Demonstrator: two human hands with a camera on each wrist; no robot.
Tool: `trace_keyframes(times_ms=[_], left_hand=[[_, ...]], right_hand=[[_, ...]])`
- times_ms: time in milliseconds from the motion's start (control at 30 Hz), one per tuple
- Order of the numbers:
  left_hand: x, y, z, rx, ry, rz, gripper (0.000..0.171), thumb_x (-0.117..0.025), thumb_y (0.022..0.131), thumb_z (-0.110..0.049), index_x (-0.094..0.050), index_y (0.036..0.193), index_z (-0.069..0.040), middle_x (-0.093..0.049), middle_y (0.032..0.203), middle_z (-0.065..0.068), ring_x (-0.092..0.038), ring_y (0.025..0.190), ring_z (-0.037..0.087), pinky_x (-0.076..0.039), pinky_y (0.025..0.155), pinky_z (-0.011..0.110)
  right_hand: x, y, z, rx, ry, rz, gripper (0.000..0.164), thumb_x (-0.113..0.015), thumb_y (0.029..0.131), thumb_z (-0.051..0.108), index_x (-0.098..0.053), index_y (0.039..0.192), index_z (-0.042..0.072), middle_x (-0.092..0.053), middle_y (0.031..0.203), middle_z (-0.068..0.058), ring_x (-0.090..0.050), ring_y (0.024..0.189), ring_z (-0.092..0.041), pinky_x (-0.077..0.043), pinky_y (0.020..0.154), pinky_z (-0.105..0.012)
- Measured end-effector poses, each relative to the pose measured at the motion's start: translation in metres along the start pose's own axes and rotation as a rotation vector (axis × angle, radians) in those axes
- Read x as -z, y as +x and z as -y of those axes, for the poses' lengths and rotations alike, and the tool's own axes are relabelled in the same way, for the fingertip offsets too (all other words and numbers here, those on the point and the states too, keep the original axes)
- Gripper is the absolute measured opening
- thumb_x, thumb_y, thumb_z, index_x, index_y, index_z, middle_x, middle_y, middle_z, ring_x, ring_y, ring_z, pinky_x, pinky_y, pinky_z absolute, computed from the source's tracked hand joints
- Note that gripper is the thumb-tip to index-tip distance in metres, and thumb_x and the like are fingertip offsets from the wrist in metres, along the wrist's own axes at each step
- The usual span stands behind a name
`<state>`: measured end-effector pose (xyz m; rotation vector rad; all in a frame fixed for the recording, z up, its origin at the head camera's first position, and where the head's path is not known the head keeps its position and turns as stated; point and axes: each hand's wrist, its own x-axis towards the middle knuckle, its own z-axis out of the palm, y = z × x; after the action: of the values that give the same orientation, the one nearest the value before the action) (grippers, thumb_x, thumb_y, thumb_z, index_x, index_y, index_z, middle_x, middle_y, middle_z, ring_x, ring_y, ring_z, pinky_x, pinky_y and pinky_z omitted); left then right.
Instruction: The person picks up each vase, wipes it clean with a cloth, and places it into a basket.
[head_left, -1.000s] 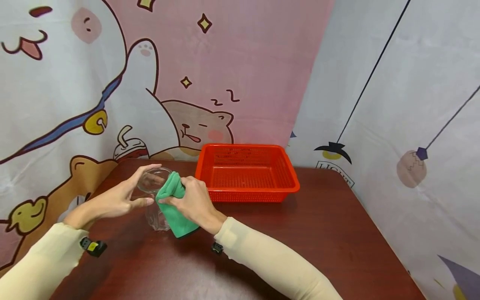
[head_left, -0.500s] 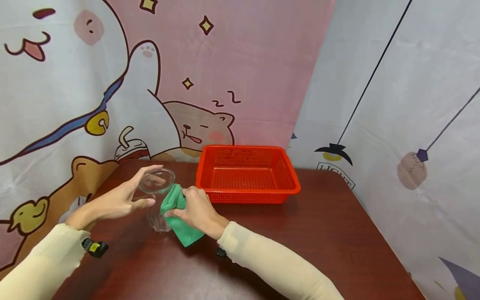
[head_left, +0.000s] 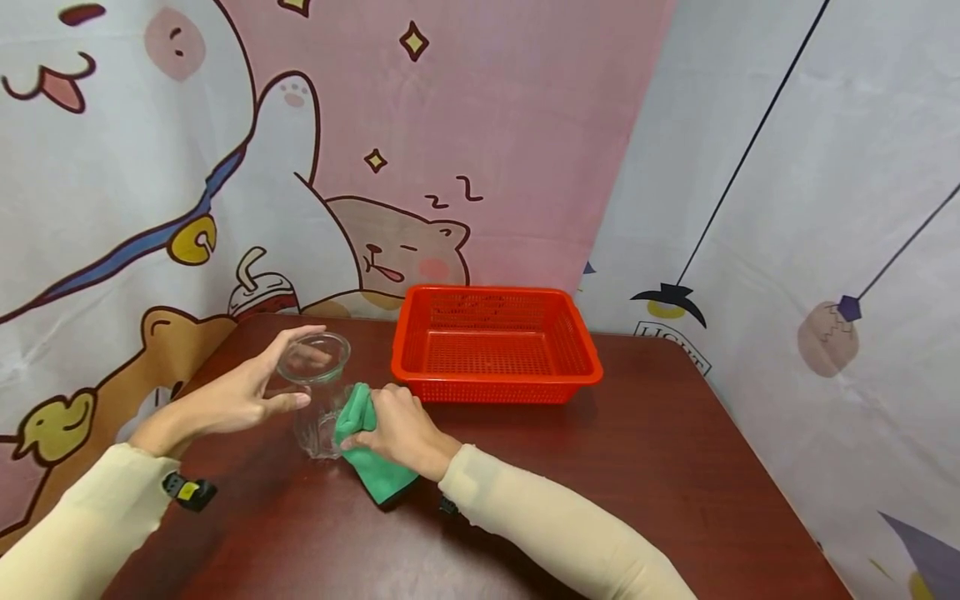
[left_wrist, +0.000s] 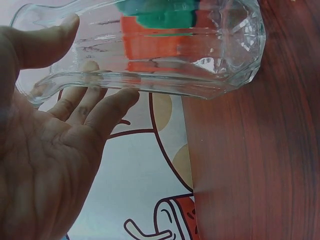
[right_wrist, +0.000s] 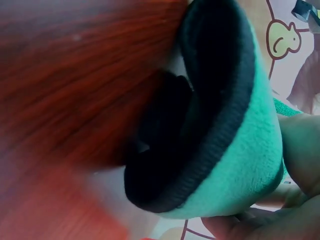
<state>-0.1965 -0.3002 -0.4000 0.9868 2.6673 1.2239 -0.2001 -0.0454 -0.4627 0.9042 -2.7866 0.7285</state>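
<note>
A clear glass vase (head_left: 318, 421) with a flared rim and faceted sides stands upright on the table. My left hand (head_left: 243, 398) holds it round the neck, the thumb on one side and the fingers on the other. In the left wrist view the vase (left_wrist: 165, 75) lies across the top, with green showing through its wall. A folded green cloth (head_left: 382, 477) with a dark edge is pinched in my right hand (head_left: 408, 437), against or close to the vase's lower right side. The right wrist view shows the cloth (right_wrist: 240, 170) looped, its dark inner side visible.
Behind the right hand, a red plastic basket (head_left: 495, 392) with perforated walls sits at the back of the dark wooden table (head_left: 600, 492). A printed cartoon curtain (head_left: 525, 150) hangs along the back and sides of the table.
My right hand has moved the green cloth down along the vase's side and slightly to the right. The left hand and the vase stay in place.
</note>
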Motion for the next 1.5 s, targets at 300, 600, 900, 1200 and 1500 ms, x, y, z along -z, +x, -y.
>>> trace_keyframes(times_ms=[300,600,900,1200,1500], left_hand=[[0.000,0.001,0.000,-0.003,0.014,-0.002,0.088,-0.071,0.089,-0.015,-0.013,0.154,-0.031,-0.048,0.138,0.004,-0.049,0.124,0.022,-0.052,0.081,0.034],[0.000,0.002,0.000,0.013,0.023,-0.002,0.089,-0.071,0.089,-0.016,-0.012,0.154,-0.033,-0.047,0.137,-0.005,-0.049,0.124,0.020,-0.052,0.084,0.041],[0.000,0.004,0.001,0.017,0.020,0.000,0.088,-0.070,0.090,-0.019,-0.012,0.154,-0.033,-0.047,0.137,-0.005,-0.048,0.124,0.021,-0.052,0.084,0.043],[-0.001,0.002,0.002,0.015,0.023,0.005,0.088,-0.070,0.090,-0.019,-0.012,0.154,-0.033,-0.047,0.138,0.004,-0.048,0.124,0.020,-0.053,0.082,0.039],[0.000,0.001,0.003,0.018,0.027,0.000,0.088,-0.070,0.090,-0.017,-0.012,0.154,-0.033,-0.047,0.138,0.006,-0.049,0.123,0.021,-0.053,0.083,0.042]], right_hand=[[-0.007,-0.005,-0.006,-0.047,-0.123,0.085,0.050,-0.083,0.066,0.057,-0.053,0.074,0.018,-0.048,0.071,0.003,-0.048,0.056,-0.011,-0.041,0.047,-0.024],[-0.001,-0.007,-0.005,0.021,-0.242,0.083,0.049,-0.078,0.068,0.063,-0.053,0.060,0.021,-0.049,0.069,0.004,-0.048,0.073,-0.017,-0.042,0.060,-0.028],[0.003,-0.010,-0.004,-0.019,-0.180,0.190,0.040,-0.072,0.081,0.055,-0.056,0.076,0.018,-0.047,0.094,-0.002,-0.037,0.086,-0.020,-0.035,0.071,-0.028],[-0.005,-0.005,-0.009,0.029,-0.095,0.060,0.040,-0.083,0.072,0.047,-0.053,0.071,0.021,-0.046,0.067,0.006,-0.047,0.075,-0.011,-0.040,0.061,-0.022],[-0.009,-0.004,-0.009,-0.012,-0.029,-0.034,0.044,-0.086,0.066,0.052,-0.059,0.080,0.020,-0.048,0.072,0.007,-0.047,0.068,-0.007,-0.041,0.057,-0.022]])
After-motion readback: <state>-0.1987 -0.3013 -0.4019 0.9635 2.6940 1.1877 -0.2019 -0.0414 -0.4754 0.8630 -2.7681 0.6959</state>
